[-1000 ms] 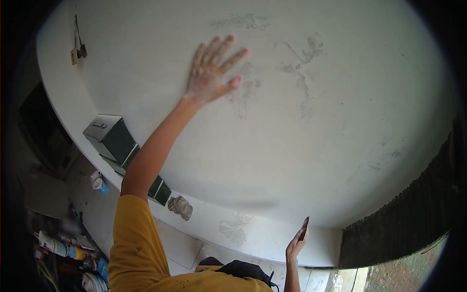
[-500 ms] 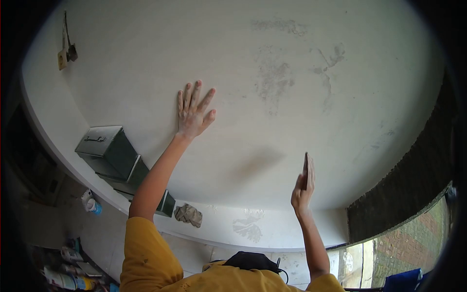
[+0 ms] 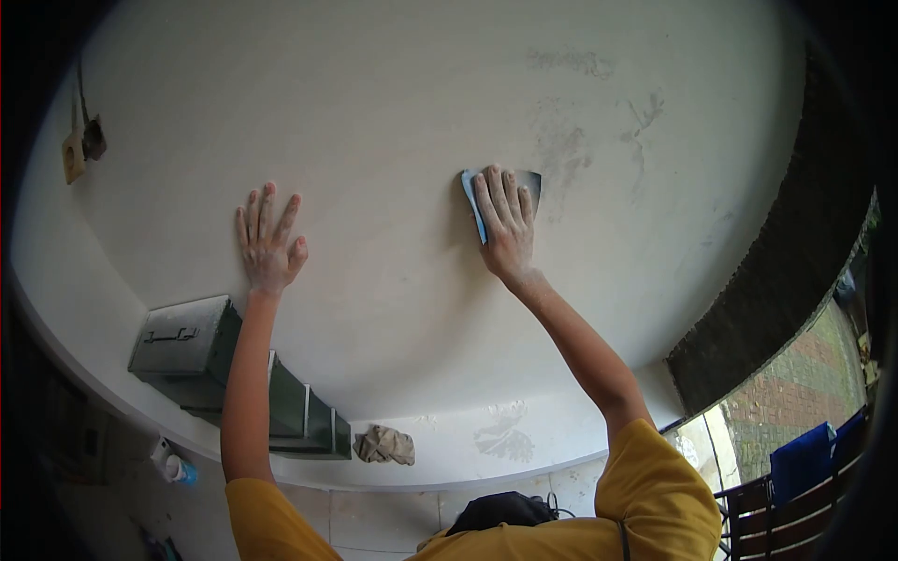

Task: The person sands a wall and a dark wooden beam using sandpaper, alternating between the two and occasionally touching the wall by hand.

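My left hand (image 3: 269, 251) lies flat on the white wall (image 3: 383, 122), fingers spread and dusty, holding nothing. To its right, my right hand (image 3: 508, 229) presses a sheet of sandpaper (image 3: 531, 181) against the same wall. The sheet shows a blue edge on the left and a dark grey face at the upper right; most of it is hidden under the fingers. White dust covers the backs of both hands. Just right of the sandpaper are rough grey patches (image 3: 569, 154) on the wall.
Dark green metal boxes (image 3: 187, 351) stand on the ledge at lower left, beside a crumpled cloth (image 3: 385, 445). A socket (image 3: 73, 157) with a plug is at upper left. A dark wall edge (image 3: 748, 290) borders the right. A slatted bench (image 3: 795, 514) carries blue cloth (image 3: 802, 465).
My right hand has risen from low beside the wall and now lies on it with the sandpaper. In view, my left hand sits farther left and lower; the camera has also shifted.
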The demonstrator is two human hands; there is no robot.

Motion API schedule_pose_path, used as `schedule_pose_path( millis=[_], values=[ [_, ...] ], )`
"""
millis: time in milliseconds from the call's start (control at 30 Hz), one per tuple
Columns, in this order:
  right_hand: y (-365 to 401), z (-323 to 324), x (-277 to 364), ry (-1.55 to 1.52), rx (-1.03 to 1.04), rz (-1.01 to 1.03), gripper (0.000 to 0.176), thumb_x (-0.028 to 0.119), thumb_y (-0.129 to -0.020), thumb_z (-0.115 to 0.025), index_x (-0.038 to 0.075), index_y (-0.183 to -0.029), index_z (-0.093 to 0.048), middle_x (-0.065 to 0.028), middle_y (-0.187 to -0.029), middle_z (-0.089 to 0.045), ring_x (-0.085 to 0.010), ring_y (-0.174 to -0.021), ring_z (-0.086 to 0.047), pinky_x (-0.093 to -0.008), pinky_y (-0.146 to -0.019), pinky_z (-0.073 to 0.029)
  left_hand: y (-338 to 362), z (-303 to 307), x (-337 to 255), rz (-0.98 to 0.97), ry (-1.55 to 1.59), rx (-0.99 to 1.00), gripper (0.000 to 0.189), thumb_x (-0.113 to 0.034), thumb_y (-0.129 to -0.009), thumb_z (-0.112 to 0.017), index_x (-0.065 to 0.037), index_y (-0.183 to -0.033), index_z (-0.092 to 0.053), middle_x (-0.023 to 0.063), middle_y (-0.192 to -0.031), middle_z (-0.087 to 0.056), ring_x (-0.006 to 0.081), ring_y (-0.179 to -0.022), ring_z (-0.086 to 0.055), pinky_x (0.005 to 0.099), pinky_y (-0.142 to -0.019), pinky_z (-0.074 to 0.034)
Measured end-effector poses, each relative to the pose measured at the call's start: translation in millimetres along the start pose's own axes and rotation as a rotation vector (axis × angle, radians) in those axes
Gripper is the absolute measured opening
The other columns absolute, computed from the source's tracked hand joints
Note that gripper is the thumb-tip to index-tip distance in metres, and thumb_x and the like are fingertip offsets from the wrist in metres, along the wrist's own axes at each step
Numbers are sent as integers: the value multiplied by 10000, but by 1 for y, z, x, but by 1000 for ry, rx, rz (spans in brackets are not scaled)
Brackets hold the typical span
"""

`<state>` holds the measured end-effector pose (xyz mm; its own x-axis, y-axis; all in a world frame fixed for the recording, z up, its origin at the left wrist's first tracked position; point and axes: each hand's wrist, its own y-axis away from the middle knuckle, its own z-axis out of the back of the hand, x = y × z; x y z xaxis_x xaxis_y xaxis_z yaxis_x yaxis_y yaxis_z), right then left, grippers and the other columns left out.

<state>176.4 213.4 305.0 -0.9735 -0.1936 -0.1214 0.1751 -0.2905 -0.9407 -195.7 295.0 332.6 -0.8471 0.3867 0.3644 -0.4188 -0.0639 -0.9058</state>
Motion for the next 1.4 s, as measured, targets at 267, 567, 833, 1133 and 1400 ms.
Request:
schedule_pose_path(
  millis=[267,567,833,1133,1400],
  values=[
    [-254,46,-16,43,-376,112,536,237,-1006,-446,98,-1504,-308,-147,-1564,-270,-315,-1455,-224,-447,-1171,-206,3,0,4,-24,19,-14,542,-466,-971,-303,-299,-1477,-405,97,-1548,-337,349,-1410,-327,529,-1157,-197],
    [-53,6,5,21,-37,91,574,60,-892,-523,138,-1453,-430,-92,-1520,-389,-302,-1411,-344,-464,-1132,-264,6,-10,10,-29,33,-55,536,-458,-964,-303,-322,-1471,-410,76,-1543,-353,333,-1408,-337,531,-1153,-211],
    [-130,17,-8,69,-226,221,574,167,-914,-569,133,-1462,-400,-96,-1493,-421,-294,-1379,-385,-437,-1126,-287,2,-9,10,-35,28,-79,536,-453,-963,-297,-328,-1473,-405,70,-1543,-353,334,-1403,-347,531,-1154,-211],
    [-153,19,-20,5,-113,127,516,212,-950,-545,141,-1448,-431,-121,-1482,-428,-318,-1394,-360,-475,-1110,-302,7,-11,10,-42,-1,-62,541,-447,-965,-285,-311,-1475,-406,92,-1541,-351,350,-1402,-342,540,-1154,-200],
    [-4,-7,-20,55,-29,107,540,155,-928,-564,124,-1451,-434,-81,-1509,-408,-269,-1412,-352,-447,-1131,-267,5,-10,8,-37,-4,-64,547,-454,-967,-279,-319,-1489,-376,80,-1558,-321,340,-1411,-328,537,-1153,-204]
  ],
)
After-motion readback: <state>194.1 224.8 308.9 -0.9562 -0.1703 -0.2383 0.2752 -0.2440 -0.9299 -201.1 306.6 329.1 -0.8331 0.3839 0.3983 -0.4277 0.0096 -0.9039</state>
